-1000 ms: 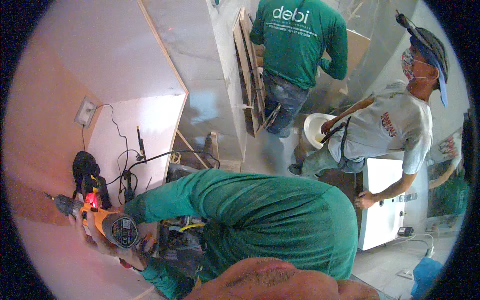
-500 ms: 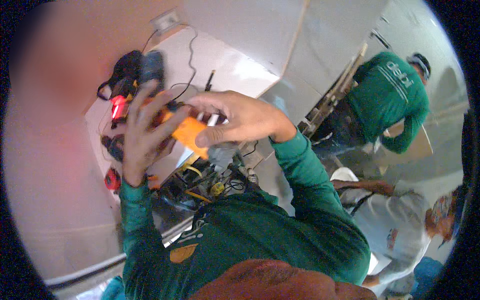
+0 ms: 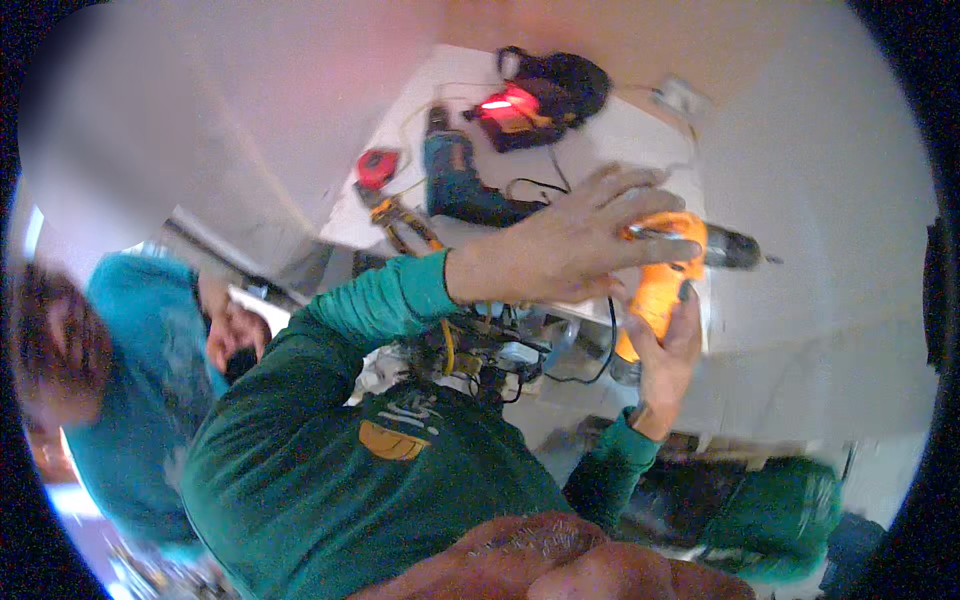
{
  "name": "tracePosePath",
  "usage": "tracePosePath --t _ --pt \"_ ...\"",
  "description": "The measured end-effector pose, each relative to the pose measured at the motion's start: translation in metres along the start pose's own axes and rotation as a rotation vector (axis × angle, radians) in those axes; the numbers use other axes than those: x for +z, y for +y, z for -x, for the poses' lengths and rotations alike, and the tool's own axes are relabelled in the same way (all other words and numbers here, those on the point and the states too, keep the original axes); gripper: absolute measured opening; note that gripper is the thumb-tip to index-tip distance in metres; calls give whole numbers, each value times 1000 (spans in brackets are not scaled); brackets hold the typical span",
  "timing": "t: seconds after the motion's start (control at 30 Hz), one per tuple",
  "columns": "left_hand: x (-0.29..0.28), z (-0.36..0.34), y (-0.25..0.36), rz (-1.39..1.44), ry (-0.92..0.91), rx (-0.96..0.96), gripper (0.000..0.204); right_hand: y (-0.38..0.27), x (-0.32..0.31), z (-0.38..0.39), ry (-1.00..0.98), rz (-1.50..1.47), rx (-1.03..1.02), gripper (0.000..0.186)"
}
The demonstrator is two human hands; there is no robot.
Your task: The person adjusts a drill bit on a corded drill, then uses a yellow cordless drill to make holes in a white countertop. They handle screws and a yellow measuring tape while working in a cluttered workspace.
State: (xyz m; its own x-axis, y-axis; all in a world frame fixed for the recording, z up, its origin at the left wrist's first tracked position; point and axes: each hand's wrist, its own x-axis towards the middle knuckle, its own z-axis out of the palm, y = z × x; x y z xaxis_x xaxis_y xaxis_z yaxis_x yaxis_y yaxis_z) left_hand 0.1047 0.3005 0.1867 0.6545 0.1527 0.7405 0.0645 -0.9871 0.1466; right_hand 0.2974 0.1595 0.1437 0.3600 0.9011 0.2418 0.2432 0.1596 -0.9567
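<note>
An orange cordless drill (image 3: 657,295) is between my hands above the white table's right part. Its dark chuck (image 3: 733,250) points right, with a short bit at the tip. My right hand (image 3: 668,365) is closed round the handle from below, its thumb along the orange side. My left hand (image 3: 575,240) reaches across and holds the back of the drill body, fingers laid over the top. The fingers hide part of the casing. At the handle's foot a dark base (image 3: 627,371) shows.
On the white table (image 3: 620,130) lie a teal corded drill (image 3: 460,180), pliers (image 3: 400,222) with yellow-black handles, a red round tool (image 3: 377,168), and a dark bag (image 3: 565,95) beside a red light. A person in teal (image 3: 150,330) stands close at left; another in green (image 3: 775,510) is lower right.
My view has swung round, so the table contents appear shifted. The drill has moved to the right side, its chuck now in plain sight. My right hand has gone to its handle.
</note>
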Motion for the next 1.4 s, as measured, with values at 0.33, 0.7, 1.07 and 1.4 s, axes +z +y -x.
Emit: tracePosePath --t 0.33,0.7,1.07,1.4 --pt "99 47 64 878 338 -766 92 37 -14 -43 -110 -59 -172 57" --pt "8 118 54 -263 455 -898 29 122 -111 -120 -395 206 55 53" --pt "-61 176 -96 -1031 -255 -812 20 178 -148 -157 -453 359 83 57" --pt "-54 180 -159 -1009 -409 -831 19 162 -163 -153 -358 401 114 38"
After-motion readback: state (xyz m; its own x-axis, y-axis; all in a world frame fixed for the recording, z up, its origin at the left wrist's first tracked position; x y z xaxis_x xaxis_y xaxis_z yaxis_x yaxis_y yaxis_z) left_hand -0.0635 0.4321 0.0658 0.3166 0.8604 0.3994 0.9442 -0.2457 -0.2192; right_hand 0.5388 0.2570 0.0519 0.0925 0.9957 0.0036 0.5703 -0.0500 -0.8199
